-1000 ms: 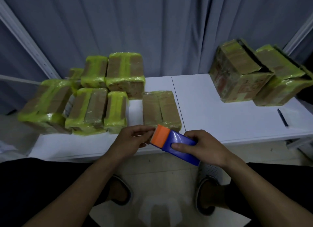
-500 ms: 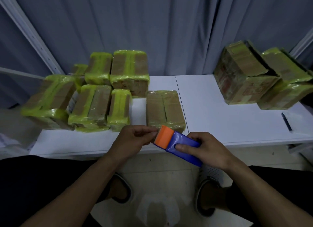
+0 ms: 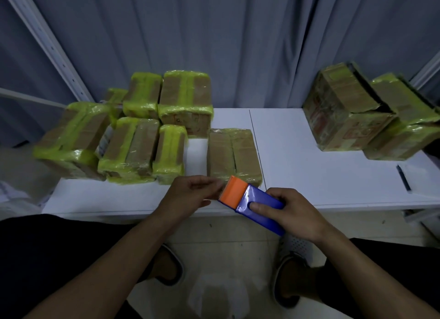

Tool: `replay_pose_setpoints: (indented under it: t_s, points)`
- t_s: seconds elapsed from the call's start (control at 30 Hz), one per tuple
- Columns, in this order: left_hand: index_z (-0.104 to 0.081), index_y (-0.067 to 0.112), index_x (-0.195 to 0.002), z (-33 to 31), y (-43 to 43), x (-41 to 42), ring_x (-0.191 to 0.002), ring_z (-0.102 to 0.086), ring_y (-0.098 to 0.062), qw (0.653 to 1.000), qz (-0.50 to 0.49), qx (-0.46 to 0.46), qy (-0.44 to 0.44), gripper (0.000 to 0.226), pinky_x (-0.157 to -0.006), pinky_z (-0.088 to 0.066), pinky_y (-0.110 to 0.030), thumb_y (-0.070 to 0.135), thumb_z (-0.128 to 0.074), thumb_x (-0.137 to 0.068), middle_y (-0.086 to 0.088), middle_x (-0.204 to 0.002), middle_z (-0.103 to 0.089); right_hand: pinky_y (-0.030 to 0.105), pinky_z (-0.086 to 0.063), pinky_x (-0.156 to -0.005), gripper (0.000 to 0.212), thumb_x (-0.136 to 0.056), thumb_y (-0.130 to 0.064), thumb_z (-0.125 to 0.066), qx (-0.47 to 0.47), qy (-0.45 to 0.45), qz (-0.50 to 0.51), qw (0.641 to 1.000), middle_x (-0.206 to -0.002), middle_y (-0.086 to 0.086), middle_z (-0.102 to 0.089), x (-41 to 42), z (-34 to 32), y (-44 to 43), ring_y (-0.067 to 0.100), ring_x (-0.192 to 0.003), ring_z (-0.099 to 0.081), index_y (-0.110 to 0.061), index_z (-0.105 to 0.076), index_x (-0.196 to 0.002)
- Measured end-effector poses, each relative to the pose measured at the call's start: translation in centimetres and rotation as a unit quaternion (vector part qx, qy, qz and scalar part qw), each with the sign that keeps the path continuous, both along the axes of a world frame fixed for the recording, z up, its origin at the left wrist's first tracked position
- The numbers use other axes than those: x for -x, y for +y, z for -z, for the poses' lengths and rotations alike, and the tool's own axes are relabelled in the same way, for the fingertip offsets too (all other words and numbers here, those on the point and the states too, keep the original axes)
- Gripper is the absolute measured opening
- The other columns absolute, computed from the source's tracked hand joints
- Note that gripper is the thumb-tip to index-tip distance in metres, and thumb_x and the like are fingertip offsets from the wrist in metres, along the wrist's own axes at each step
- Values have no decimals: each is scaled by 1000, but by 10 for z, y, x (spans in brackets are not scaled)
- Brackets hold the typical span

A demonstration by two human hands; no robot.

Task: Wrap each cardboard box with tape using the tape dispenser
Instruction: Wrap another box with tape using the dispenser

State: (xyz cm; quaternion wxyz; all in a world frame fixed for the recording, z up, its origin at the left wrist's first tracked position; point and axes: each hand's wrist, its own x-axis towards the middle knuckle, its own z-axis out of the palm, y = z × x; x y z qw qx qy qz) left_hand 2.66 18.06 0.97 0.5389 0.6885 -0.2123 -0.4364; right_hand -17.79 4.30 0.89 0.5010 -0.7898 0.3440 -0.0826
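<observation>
A grey curtain [image 3: 214,44] hangs behind a long white table [image 3: 297,152]. On the table's left sits a cluster of cardboard boxes [image 3: 133,140] banded in yellow-green tape. Well apart on the right are two larger boxes [image 3: 345,109], one with a flap gaping. Between the groups, at the near edge, lies a flat box [image 3: 232,154] with little bright tape on it, probably the next one to wrap.

Just in front of that box, above the table's edge, the right hand [image 3: 295,211] grips a blue tape dispenser [image 3: 252,204], its orange mouth pointing left. The left hand [image 3: 188,197] is close beside it, with fingertips [image 3: 214,183] bunched at the mouth. Whether they pinch a tape end cannot be told.

The step looks like drawing out the tape. It would go best by pulling the free end straight and taut and pressing it flat on the box before rolling the dispenser round.
</observation>
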Motion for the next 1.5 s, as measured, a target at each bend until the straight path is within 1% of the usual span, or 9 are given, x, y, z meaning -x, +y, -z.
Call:
replay_pose_setpoints:
  t_s: [0.23,0.47,0.63,0.73,0.87,1.0,1.23,1.33,1.5]
  points:
    - [-76,23,-88,10,-1,-5,-90,-72,-13,997,-14,2,-69,8,-81,-57,-30,15,-76,-86,2,-88,-77,10,-42,-54,43,-80,-61,-72,40,16,-1,999,-66,-12,-66,-3,-1,2,4,-57,-63,-19,-68,-79]
    - [-73,11,-89,14,4,-13,-82,-70,-16,999,-37,24,-27,8,-80,-57,-27,4,-69,-89,-13,-89,-75,10,-39,-52,38,-82,-57,-76,74,30,-9,997,-56,-14,-60,0,-13,-4,3,-53,-59,-23,-65,-68]
    - [-71,9,-85,20,11,-43,-74,-68,-13,995,-99,23,-24,10,-78,-56,-26,2,-67,-90,-6,-76,-72,10,-41,-53,44,-74,-68,-73,111,83,11,990,-62,-19,-64,9,-22,-17,1,-59,-63,-26,-65,-68]
    - [-70,10,-86,25,7,-40,-77,-66,-16,993,-112,18,-38,8,-73,-55,-24,5,-66,-92,-10,-82,-69,11,-40,-52,52,-67,-77,-68,145,96,24,984,-61,-16,-64,6,-29,-17,-2,-60,-63,-25,-64,-69]
    - [-74,14,-90,37,-3,-41,-88,-67,-18,988,-148,-2,-33,2,-83,-56,-35,14,-74,-88,-4,-90,-73,21,-42,-55,66,-62,-88,-62,210,137,36,967,-63,-8,-62,-9,-38,-17,6,-59,-62,-23,-63,-68]
    - [-73,14,-93,54,-12,-39,-87,-67,-18,977,-207,-22,-43,17,-87,-57,-40,22,-81,-81,-2,-91,-73,25,-51,-57,65,-64,-89,-66,268,183,27,946,-70,-9,-65,-30,-40,-17,8,-63,-63,-24,-64,-74]
    - [-66,23,-92,76,-25,-38,-90,-66,-16,974,-216,-46,-40,17,-88,-57,-40,22,-80,-81,0,-96,-69,29,-51,-56,70,-63,-83,-74,298,275,18,914,-77,-3,-62,-62,-47,-17,15,-70,-61,-18,-63,-85]
    - [-67,26,-90,85,-31,-38,-90,-68,-22,975,-209,-50,-56,16,-86,-58,-40,25,-80,-80,0,-94,-69,32,-55,-63,73,-62,-82,-75,299,302,23,905,-88,-1,-64,-66,-45,-18,19,-78,-64,-18,-60,-94]
    - [-66,27,-91,96,-42,-37,-82,-66,-20,980,-183,-51,-60,13,-75,-55,-34,25,-76,-83,-2,-98,-70,31,-49,-63,77,-65,-79,-77,295,332,26,896,-91,-1,-58,-74,-43,-18,20,-79,-58,-17,-61,-107]
